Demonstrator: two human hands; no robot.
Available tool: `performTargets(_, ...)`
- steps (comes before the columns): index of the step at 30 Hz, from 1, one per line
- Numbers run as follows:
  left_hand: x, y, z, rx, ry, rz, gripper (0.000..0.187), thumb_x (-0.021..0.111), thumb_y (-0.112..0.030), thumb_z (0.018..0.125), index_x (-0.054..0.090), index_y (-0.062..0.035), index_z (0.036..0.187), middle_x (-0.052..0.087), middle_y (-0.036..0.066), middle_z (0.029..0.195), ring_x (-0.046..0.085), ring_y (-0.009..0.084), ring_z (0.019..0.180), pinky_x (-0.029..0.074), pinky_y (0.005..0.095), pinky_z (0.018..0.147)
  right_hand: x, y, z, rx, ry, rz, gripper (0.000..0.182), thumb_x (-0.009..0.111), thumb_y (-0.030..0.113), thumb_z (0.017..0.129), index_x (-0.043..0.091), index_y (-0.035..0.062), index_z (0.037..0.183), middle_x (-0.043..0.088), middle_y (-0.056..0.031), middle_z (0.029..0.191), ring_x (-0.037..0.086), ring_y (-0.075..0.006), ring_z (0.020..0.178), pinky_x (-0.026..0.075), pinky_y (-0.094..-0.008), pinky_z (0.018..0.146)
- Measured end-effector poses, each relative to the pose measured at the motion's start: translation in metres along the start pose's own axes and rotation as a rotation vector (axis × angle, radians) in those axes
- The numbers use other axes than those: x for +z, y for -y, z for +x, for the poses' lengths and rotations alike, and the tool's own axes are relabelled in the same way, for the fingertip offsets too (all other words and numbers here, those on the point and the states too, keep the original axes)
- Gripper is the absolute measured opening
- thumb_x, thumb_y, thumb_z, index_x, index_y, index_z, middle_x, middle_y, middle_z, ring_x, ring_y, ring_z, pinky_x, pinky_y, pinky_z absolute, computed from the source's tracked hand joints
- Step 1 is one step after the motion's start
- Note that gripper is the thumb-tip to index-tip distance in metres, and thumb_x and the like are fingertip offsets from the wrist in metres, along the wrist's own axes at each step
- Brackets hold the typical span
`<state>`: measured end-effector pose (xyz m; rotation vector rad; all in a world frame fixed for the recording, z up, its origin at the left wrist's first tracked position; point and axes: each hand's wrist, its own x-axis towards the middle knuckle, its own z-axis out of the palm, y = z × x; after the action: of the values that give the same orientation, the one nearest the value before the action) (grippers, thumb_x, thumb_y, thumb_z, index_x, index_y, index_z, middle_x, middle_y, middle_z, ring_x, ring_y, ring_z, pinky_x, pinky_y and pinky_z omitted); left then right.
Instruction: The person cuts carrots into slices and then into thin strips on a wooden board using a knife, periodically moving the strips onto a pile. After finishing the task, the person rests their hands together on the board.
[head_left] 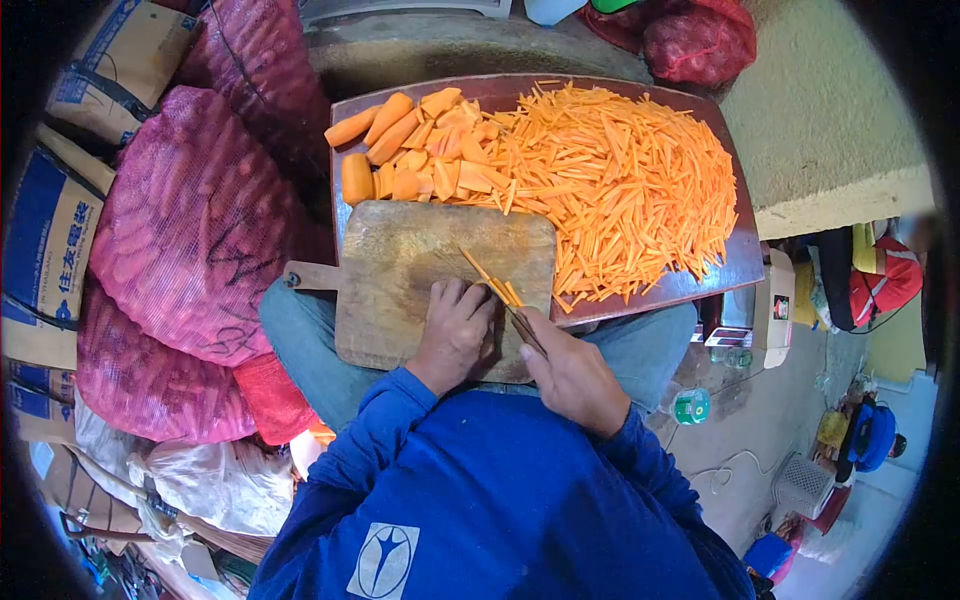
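My right hand [575, 370] is wrapped round the handle of a knife [525, 325], whose narrow blade points up and left over the wooden cutting board [385, 255]. A few carrot sticks [507, 292] lie along the blade. Fingers curled, my left hand [457, 325] rests on the board just left of the knife; what is under its fingertips is hidden. Beyond the board, a dark red tabletop [742, 262] carries a large heap of cut carrot sticks [640, 180]. Carrot slices [450, 150] and several thicker peeled carrot pieces [358, 178] lie at its left.
Big pink mesh sacks [190, 230] stand close on the left, beside cardboard boxes [50, 250]. A red mesh bag [700, 40] lies at the back. On the right floor are a green-lidded jar [690, 406] and an open carton [778, 310]. A concrete ledge [840, 190] borders the table.
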<state>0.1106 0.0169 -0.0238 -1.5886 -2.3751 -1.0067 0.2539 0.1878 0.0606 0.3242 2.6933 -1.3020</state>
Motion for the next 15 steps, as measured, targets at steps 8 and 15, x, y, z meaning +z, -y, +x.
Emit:
performTargets(8,0.0,0.002,0.002,0.007,-0.008,-0.017,0.045,0.077,-0.009,0.071,0.074,0.0032,0.114,0.067,0.014,0.112,0.058,0.035,0.103,0.047,0.0474,0.09,-0.001,-0.001,-0.01,-0.093,-0.061,0.023,0.05,0.059,0.02,0.109,0.045,0.003,0.153,0.071,-0.0347,0.115,0.069,-0.056,0.103,0.057,-0.0614,0.084)
performTargets(15,0.001,-0.001,0.002,-0.007,-0.003,-0.016,0.041,0.077,-0.009,0.072,0.075,0.003,0.111,0.066,0.014,0.11,0.059,0.0347,0.104,0.047,0.0477,0.09,0.002,-0.003,0.011,-0.051,-0.029,0.015,0.049,0.06,0.019,0.108,0.045,0.0036,0.152,0.071,-0.036,0.112,0.07,-0.0561,0.101,0.056,-0.0624,0.082)
